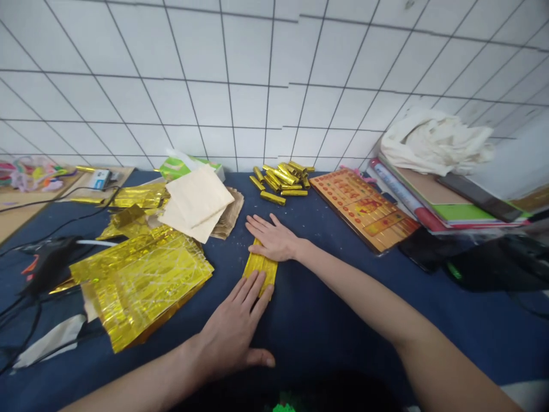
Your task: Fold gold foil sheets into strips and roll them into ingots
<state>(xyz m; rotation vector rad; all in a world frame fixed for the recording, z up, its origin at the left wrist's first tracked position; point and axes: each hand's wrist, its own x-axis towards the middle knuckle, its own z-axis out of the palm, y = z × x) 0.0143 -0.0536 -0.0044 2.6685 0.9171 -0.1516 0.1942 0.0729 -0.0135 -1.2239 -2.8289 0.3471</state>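
A folded strip of gold foil paper lies flat on the dark blue tabletop, under both hands. My left hand rests palm down on its near end, fingers stretched out and thumb spread to the side. On the far end lies my right hand, also flat with fingers extended. The parts of the strip beneath the palms are hidden. To the left is a stack of gold foil sheets. Beyond my right hand sits a pile of rolled gold foil tubes.
Beige paper sheets lie at the back left, near a glue gun with cables. An orange-gold printed box lies right of the tubes. Books topped by a white cloth stand at the far right. A tiled wall borders the back.
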